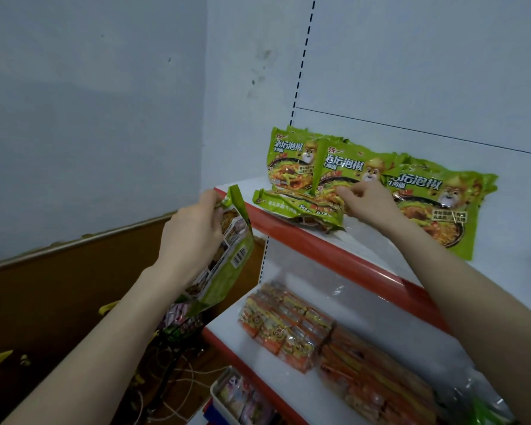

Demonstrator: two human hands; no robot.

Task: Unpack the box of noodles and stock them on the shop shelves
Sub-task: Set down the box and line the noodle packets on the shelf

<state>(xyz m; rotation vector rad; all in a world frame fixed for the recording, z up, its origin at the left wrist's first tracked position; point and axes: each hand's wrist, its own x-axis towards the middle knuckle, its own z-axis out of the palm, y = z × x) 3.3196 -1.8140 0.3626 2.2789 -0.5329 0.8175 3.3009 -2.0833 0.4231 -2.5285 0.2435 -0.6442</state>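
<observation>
Several green noodle packets (288,161) lean against the back panel of the top shelf (313,240), which is white with a red front edge. One more green packet (298,211) lies flat near that edge. My right hand (365,200) pinches the lower part of the middle upright packet (341,170). My left hand (193,231) holds another green packet (227,265) by its top seam, left of the shelf, with its barcode side facing me.
The lower shelf (307,391) carries orange snack packs in clear wrap (292,326). A small white tray of sachets (233,397) sits below. A brown wooden panel (59,289) and loose cords (178,363) are at the lower left. A pale wall rises behind.
</observation>
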